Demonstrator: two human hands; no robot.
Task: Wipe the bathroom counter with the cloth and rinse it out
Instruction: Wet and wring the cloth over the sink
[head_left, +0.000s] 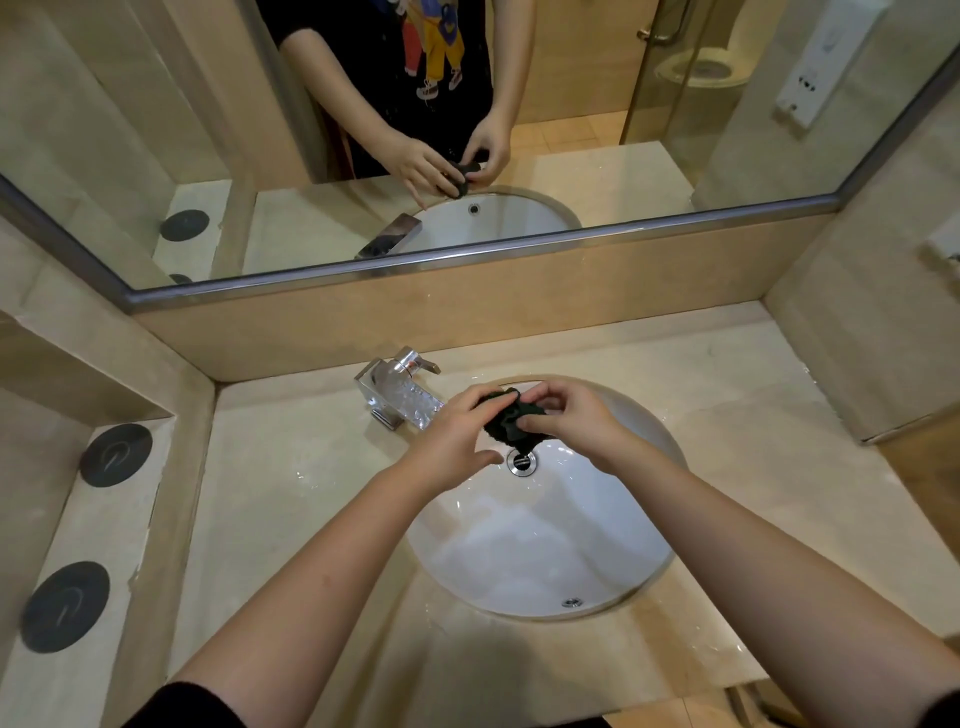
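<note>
A small dark cloth (511, 422), bunched up and wet-looking, hangs over the far part of the white sink basin (545, 561), just above the chrome drain (521, 461). My left hand (457, 441) grips its left side with curled fingers. My right hand (571, 421) pinches its right side from above. The chrome faucet (397, 389) stands at the basin's far left, its flat spout wet with water. The beige stone counter (291, 499) around the basin shows water drops and streaks.
A mirror (156, 130) runs along the back wall above a beige ledge. Two dark round discs (116, 454) (66, 606) lie on a lower shelf at the left. A wall rises at the counter's right end (872, 353). The counter's front edge is near my body.
</note>
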